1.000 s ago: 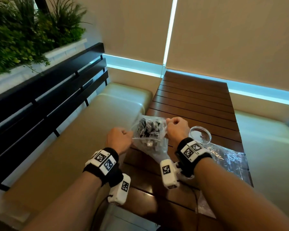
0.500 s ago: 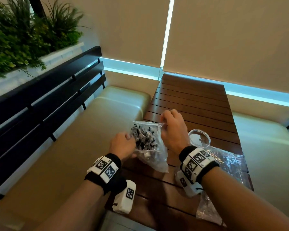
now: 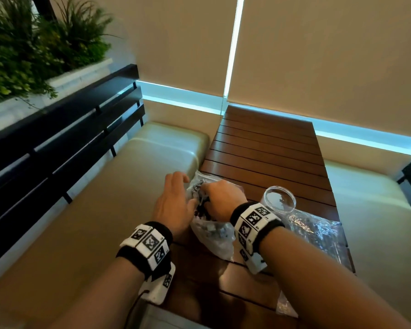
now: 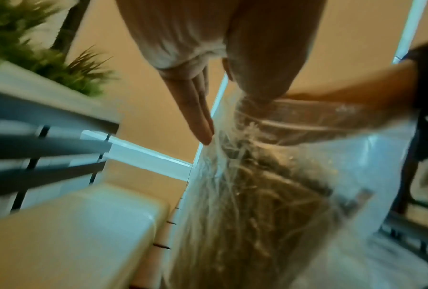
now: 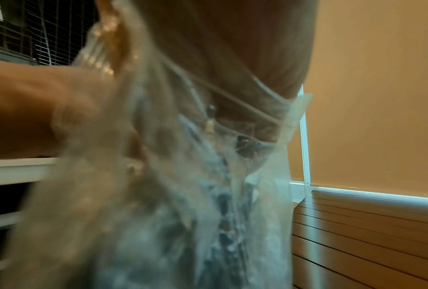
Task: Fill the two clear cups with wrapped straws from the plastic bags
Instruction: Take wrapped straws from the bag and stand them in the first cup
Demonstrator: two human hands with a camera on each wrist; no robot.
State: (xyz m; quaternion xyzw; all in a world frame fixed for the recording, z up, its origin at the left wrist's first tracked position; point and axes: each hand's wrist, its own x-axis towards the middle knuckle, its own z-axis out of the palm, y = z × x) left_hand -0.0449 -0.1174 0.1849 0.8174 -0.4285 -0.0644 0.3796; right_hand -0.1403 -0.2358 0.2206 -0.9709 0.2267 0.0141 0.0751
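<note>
While inside bag (image 3: 214, 236), right hand (image 3: 220, 198): no legible writing.

the room was dim and warm-toned. cold bluish daylight leaked in thin strips under and between the roller blinds (image 3: 318, 55), and glinted off the slatted surface (image 3: 266, 148). the head view bent straight lines toward its edges. both wrist views were soft with motion blur, worst on the plastic bag (image 5: 173, 205) and the plants (image 4: 34, 45).
</note>
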